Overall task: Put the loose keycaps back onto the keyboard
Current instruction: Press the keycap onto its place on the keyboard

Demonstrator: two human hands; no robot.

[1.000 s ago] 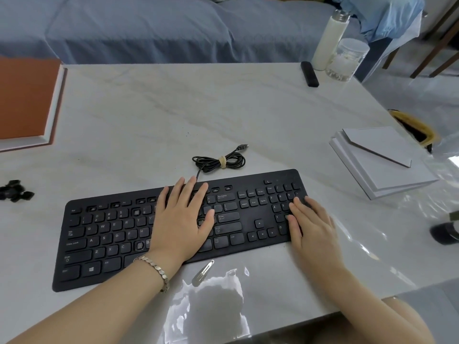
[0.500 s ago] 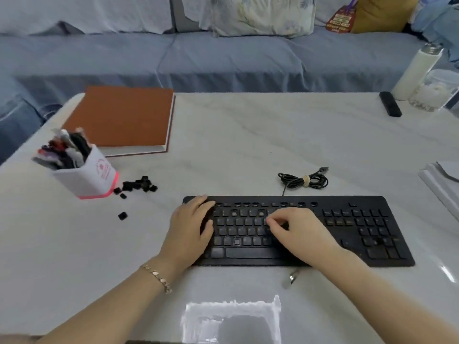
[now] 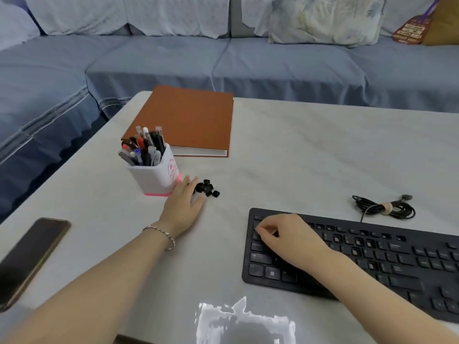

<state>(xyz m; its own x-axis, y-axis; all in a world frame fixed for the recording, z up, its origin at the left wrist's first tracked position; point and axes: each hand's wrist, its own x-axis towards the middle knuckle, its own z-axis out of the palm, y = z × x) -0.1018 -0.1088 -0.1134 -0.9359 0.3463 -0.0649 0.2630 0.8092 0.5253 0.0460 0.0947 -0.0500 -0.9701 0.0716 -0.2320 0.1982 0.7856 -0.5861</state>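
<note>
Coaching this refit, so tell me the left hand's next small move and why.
Probably pinch one cap from the loose keycaps: the left hand reaches the pile with straight fingers, holding nothing visible, and the keyboard seems to have gaps in its rows.

Living room of a home, with the table put to desk use. A long sofa [image 3: 223, 65] under a blue-grey cover runs behind the table and turns along its left side. Pale throws [image 3: 124, 13] hang over the backrest, and a leaf-printed cushion [image 3: 323, 21], a mustard-yellow cushion [image 3: 444, 23] and a red printed hand fan [image 3: 411, 31] rest against it. The pale, marble-patterned table [image 3: 310, 150] carries household and study articles: a brown-covered book [image 3: 188, 117], a white pen holder [image 3: 156, 176] full of pens, a dark smartphone [image 3: 32, 254], and a black wired keyboard [image 3: 387, 259] with its cable [image 3: 385, 207] bundled beside it. Soft furnishings mixed with desk articles mark a home.
</note>
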